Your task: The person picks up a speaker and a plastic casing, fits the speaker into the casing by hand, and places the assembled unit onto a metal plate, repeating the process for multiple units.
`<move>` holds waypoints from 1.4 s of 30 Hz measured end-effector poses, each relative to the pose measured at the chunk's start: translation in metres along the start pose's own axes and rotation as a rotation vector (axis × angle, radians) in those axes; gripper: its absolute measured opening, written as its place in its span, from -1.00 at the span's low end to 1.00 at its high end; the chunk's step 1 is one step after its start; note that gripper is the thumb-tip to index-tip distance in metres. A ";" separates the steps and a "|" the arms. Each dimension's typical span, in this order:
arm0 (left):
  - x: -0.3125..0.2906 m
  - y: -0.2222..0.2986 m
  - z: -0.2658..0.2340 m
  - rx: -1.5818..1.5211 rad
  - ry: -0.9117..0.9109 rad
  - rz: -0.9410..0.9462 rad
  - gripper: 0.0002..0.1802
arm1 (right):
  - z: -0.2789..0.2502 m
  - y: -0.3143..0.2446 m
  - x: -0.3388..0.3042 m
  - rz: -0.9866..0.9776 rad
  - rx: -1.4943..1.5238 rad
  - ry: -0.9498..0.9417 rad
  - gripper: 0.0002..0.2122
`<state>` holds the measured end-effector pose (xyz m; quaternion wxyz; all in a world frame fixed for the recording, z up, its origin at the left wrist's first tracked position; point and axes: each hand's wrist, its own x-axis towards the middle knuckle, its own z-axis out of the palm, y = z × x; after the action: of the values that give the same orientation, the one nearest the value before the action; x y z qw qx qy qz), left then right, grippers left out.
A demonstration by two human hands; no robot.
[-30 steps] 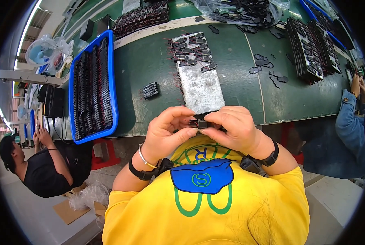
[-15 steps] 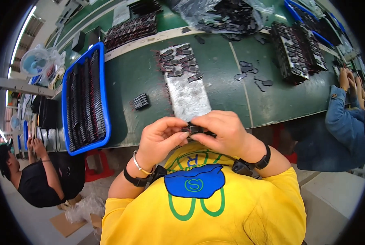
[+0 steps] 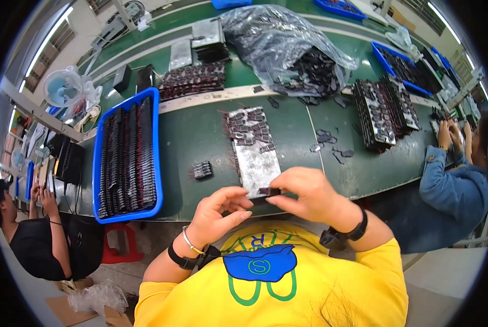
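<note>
The right hand [image 3: 308,192] pinches one small black part [image 3: 271,191] between thumb and forefinger, at the near edge of one grey plate [image 3: 257,165]; whether the part touches the plate cannot be told. The left hand [image 3: 215,219] holds nothing visible: its thumb and fingertips are apart, just to the left of the part. Good handling here probably calls for a light pinch on the part's sides, the piece level, any wires free of the fingertips, and the left fingers ready to steady the plate's edge without nudging it.

On the plate's far half lie roughly a dozen wired units [image 3: 249,129], too crowded for a sure count. To the left sits one cluster of black parts [image 3: 202,170], perhaps five or six, then one large blue tray [image 3: 157,150] packed with rows too tight to count. To the right lie a handful of flat black pieces [image 3: 326,137], then two stacks of loaded plates [image 3: 374,117]. On the far side are one clear bag [image 3: 263,35] of dark pieces and two grey sheets [image 3: 181,55]. Two co-workers are in view, one left [image 3: 28,248], one right [image 3: 454,188]
</note>
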<state>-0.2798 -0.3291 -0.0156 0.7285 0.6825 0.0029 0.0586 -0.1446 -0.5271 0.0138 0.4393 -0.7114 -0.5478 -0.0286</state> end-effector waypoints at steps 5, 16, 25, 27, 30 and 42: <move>-0.016 -0.002 -0.030 0.425 0.044 0.170 -0.76 | -0.053 0.020 0.085 0.032 -0.140 -0.061 -0.80; -0.016 -0.026 -0.047 0.715 0.114 0.568 -0.83 | -0.048 0.190 0.328 0.226 -0.382 0.007 -0.74; -0.019 -0.024 -0.053 0.681 0.101 0.486 -0.83 | -0.006 0.271 0.414 0.377 -0.515 0.015 -0.76; -0.018 -0.023 -0.054 0.683 0.101 0.471 -0.83 | 0.002 0.278 0.420 0.398 -0.555 -0.023 -0.75; -0.016 -0.022 -0.054 0.691 0.087 0.450 -0.83 | 0.011 0.289 0.429 0.425 -0.539 -0.047 -0.75; -0.010 -0.019 -0.054 0.709 0.059 0.439 -0.81 | 0.020 0.313 0.439 0.426 -0.464 0.017 -0.72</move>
<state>-0.2925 -0.2771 -0.0390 0.4183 0.8735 -0.1016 0.2275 0.2732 -0.1875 0.0447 0.2659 -0.8911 -0.3616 -0.0665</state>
